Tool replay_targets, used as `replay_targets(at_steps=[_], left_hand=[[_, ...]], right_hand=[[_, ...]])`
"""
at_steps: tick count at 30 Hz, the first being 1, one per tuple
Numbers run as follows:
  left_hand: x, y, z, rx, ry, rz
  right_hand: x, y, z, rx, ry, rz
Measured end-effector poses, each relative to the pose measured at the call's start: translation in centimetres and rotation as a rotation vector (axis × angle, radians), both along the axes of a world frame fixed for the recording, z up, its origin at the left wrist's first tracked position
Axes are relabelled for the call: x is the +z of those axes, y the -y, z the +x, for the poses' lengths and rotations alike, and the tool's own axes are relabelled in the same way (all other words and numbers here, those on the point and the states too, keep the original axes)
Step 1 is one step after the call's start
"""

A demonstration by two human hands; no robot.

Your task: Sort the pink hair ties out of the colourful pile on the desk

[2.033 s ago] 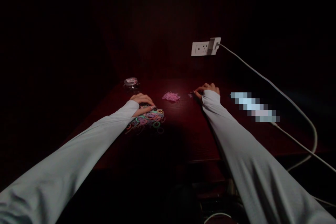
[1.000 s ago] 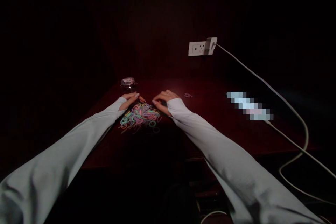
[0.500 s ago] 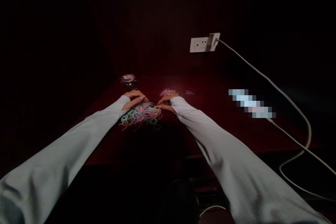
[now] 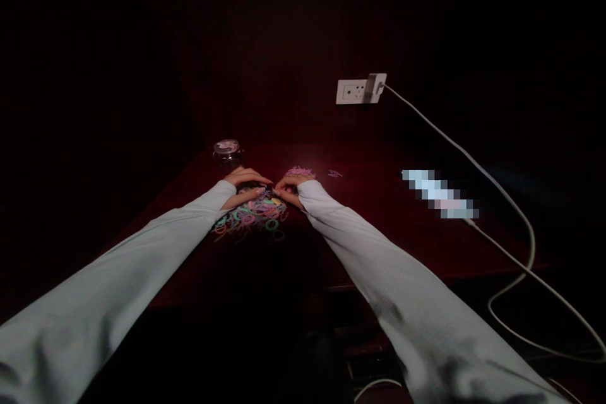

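A heap of hair ties [image 4: 249, 218] in green, pink, purple, orange and yellow lies spread on the dark red table. My left hand [image 4: 246, 178] rests over its far left side, fingers stretched out and thumb apart, holding nothing visible. At the heap's far right edge is my right hand [image 4: 288, 192], thumb and fingertips pinched together close to the left fingertips. What lies in that pinch is too small and dark to make out. Just beyond the right hand sits a pile of pink-purple hair ties [image 4: 300, 172], partly hidden by it.
A clear lidded jar [image 4: 228, 150] stands behind my left hand. A few purple ties [image 4: 335, 173] lie apart on the table [image 4: 360, 227]. To the right is a blurred-out device [image 4: 440, 194] with a white cable [image 4: 502, 186] near it. A wall socket [image 4: 357, 91] holds a charger.
My right hand has moved left from beside the heap, and its fingertips are now close to my left fingertips. The left hand stays over the heap. The whole view has shifted slightly.
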State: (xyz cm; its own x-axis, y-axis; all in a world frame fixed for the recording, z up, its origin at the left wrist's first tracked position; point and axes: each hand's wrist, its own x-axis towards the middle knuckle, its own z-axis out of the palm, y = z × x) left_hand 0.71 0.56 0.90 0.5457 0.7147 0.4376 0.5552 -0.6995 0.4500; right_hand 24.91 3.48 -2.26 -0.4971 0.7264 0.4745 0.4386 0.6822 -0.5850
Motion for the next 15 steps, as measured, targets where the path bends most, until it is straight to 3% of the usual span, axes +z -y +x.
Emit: replay_targets(at_steps=[4, 9, 11, 15], left_hand=[[-0.3, 0.0, -0.1, -0.008, -0.049, 0.007], [-0.3, 0.0, 0.0, -0.044, -0.025, -0.042], [-0.3, 0.0, 0.1, -0.053, -0.009, -0.061], [-0.4, 0.0, 0.2, -0.047, 0.006, -0.068]], right_hand=[[1.2, -0.1, 2.0, -0.045, -0.044, 0.055], [2.6, -1.5, 9.9, -0.527, -0.179, 0.060], [2.8, -1.7, 12.4, -0.652, -0.160, 0.044], [3.1, -1.6, 13.6, -0.665, -0.131, 0.007]])
